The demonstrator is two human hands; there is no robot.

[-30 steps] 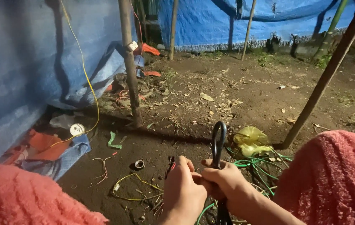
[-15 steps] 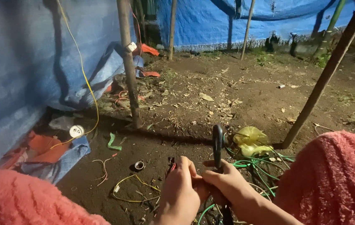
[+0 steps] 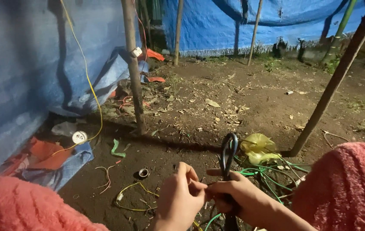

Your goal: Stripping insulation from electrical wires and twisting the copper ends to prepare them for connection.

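- Black metal, looped at the top like a scissor or cutter handle, is what the right hand [image 3: 238, 194] is wrapped around; the black tool [image 3: 227, 155] is held upright, its loop standing above the knuckles and its lower end hidden behind the hand.
- The left hand [image 3: 181, 197] is pinched shut, thumb and forefinger pressed together on something thin at the point where the two hands meet; it is too small to be made out, though a strand of wire is the likely guess.
- The tool is judged to be rigid and fairly light, safely gripped by its shank as it is now; the loop offers a second hold.
- Green wires [image 3: 264, 176] lie tangled on the soil just behind the right hand. They are judged to be springy, light and slippery in their plastic sheath, best pinched close to the end being worked.
- A crumpled yellow plastic bag [image 3: 257, 147] rests beside the tangle, soft and nearly weightless.
- A yellow wire [image 3: 132, 197] is looped on the ground to the left of the left hand, with a small round metal ring [image 3: 143, 173] near it.
- Farther out, a wooden pole [image 3: 132, 68] stands in the dirt ground [image 3: 251, 102], and a blue tarpaulin [image 3: 19, 68] hangs along the left side.
- Pink fleece sleeves [image 3: 345, 184] frame both lower corners of the view.
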